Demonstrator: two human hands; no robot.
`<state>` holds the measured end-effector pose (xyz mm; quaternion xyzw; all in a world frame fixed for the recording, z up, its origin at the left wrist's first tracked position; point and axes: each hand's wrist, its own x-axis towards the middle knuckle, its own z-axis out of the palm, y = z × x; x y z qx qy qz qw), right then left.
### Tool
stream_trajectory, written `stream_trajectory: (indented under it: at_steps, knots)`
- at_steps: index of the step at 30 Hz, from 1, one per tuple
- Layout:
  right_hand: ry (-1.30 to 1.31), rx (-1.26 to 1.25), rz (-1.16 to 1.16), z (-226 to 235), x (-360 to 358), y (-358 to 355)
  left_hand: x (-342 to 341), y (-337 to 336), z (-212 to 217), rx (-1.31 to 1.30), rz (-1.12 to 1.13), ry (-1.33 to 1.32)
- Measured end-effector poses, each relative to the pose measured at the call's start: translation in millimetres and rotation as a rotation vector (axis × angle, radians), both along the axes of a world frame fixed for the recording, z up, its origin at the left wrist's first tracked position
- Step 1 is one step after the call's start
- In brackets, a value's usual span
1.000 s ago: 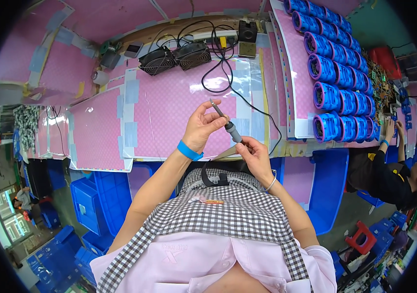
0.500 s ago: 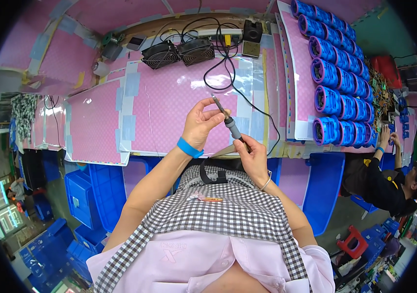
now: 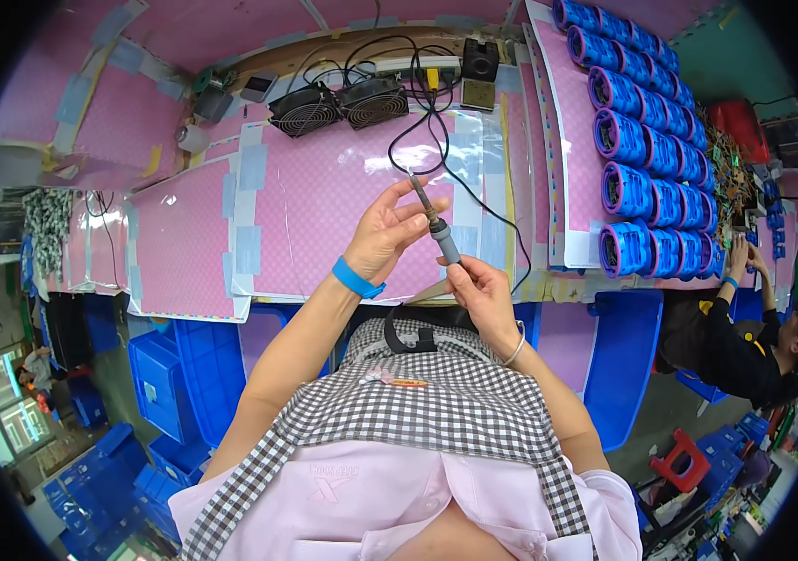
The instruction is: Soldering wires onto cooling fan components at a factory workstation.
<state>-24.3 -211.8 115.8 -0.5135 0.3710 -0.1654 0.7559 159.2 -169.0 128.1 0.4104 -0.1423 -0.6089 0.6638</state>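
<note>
Slim, grey-handled soldering iron [image 3: 438,227], aslant in mid-air, tip forward and leftward

Workshop: taped workbench [image 3: 315,196], soldering iron [image 3: 446,245], blue bins [image 3: 625,374].

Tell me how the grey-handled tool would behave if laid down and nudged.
The grey-handled tool would probably roll, since its handle looks round. It seems stiff, running straight past the left hand into the right hand. It is likely light, as both appear to hold it in a pinch.
</note>
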Motion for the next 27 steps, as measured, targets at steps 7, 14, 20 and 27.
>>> stream_trajectory:
  at_steps: [7,14,20,27]
  knots:
    - [-0.03,0.036,0.004,4.4,4.8,0.7,1.2,-0.8,-19.4,-0.004,-0.006,-0.043]
    - [-0.065,0.122,0.001,7.0,5.3,-3.4,-4.8,-4.2,-2.0,0.012,0.036,0.062]
    - [-0.074,0.155,-0.021,8.4,5.8,-5.8,-2.3,-8.5,-14.4,-0.042,0.027,0.089]
    - [-0.093,0.181,-0.029,5.6,4.1,-4.2,-7.7,-12.4,-18.1,-0.054,0.034,-0.02]
